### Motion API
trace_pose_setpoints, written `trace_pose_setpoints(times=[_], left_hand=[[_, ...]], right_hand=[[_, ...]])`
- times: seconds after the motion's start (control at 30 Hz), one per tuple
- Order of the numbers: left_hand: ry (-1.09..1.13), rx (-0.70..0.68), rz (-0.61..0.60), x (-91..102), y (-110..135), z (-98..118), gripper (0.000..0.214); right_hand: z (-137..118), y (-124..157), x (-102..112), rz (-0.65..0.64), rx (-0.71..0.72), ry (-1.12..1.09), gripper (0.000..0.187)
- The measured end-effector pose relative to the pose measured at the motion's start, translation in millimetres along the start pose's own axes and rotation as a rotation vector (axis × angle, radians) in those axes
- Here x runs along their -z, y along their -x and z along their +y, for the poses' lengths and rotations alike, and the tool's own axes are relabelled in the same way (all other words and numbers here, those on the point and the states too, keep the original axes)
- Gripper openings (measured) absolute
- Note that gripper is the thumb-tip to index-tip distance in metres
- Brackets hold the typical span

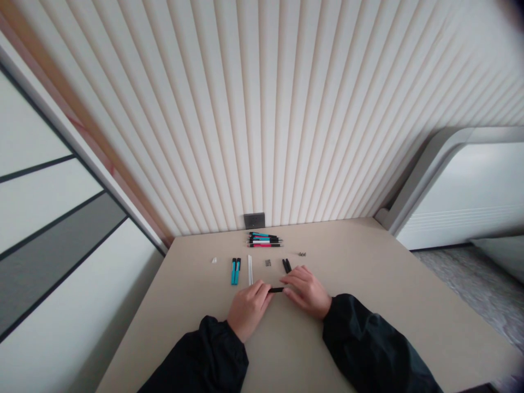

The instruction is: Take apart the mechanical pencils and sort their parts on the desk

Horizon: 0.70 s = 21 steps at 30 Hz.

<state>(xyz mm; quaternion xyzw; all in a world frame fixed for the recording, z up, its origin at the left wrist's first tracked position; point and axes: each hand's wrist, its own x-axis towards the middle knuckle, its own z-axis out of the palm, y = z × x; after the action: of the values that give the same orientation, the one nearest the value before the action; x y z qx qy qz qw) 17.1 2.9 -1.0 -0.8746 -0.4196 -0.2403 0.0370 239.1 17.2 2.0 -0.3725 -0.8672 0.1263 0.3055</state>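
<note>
The smooth beige worktop [368, 284] looks like matt laminate, barely any shine. The slim black pen barrel [277, 290] reads as dull plastic, the two teal pen barrels [235, 271] as slightly glossier plastic. The black jacket sleeves [368, 344] are thin cloth with a faint sheen, and the ribbed cream wall panels [262, 109] are matt.

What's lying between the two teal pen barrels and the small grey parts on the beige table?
Two thin white tubes lie side by side there, right of the teal pen barrels, in the head view.

Beige table [368, 284] against ribbed cream wall [262, 109]; grey socket plate [254, 220] far centre; white cabinet [470, 191] right; mottled grey floor [470, 284] beneath.
</note>
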Motion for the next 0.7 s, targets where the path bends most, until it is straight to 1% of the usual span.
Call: trace_pose_setpoints(times=[0.07,0.17,0.2,0.3,0.37,0.43,0.5,0.6,0.7], left_hand=[[-0.003,-0.001,0.013,0.7,0.0,0.4,0.022],[0.038,0.022,0.062,3.9,0.0,0.5,0.018],[0.060,0.040,0.081,5.2,0.1,0.2,0.020],[0.154,0.083,0.126,7.8,0.6,-2.1,0.039],[0.237,0.090,0.152,7.7,0.9,-4.3,0.048],[0.309,0.082,0.179,6.7,0.9,-6.2,0.050],[0.357,0.060,0.195,6.0,0.4,-7.2,0.046],[0.377,0.024,0.204,6.6,-0.5,-7.1,0.036],[0.355,0.024,0.197,8.3,-1.0,-6.0,0.030]], right_hand=[[-13.3,-2.6,-9.0,-0.026,0.014,-0.018,0.025],[-16.7,-3.5,-16.0,0.022,-0.056,0.009,0.023],[-13.9,-3.0,-16.1,0.065,-0.107,0.031,0.023],[0.4,-0.3,-12.7,0.220,-0.314,0.145,0.025],[9.9,0.7,-10.4,0.267,-0.435,0.247,0.026],[16.4,0.1,-10.2,0.258,-0.518,0.330,0.027],[19.6,-1.8,-12.2,0.229,-0.572,0.371,0.027],[19.3,-4.5,-15.7,0.182,-0.614,0.384,0.028],[16.0,-3.7,-15.2,0.150,-0.621,0.347,0.027]])
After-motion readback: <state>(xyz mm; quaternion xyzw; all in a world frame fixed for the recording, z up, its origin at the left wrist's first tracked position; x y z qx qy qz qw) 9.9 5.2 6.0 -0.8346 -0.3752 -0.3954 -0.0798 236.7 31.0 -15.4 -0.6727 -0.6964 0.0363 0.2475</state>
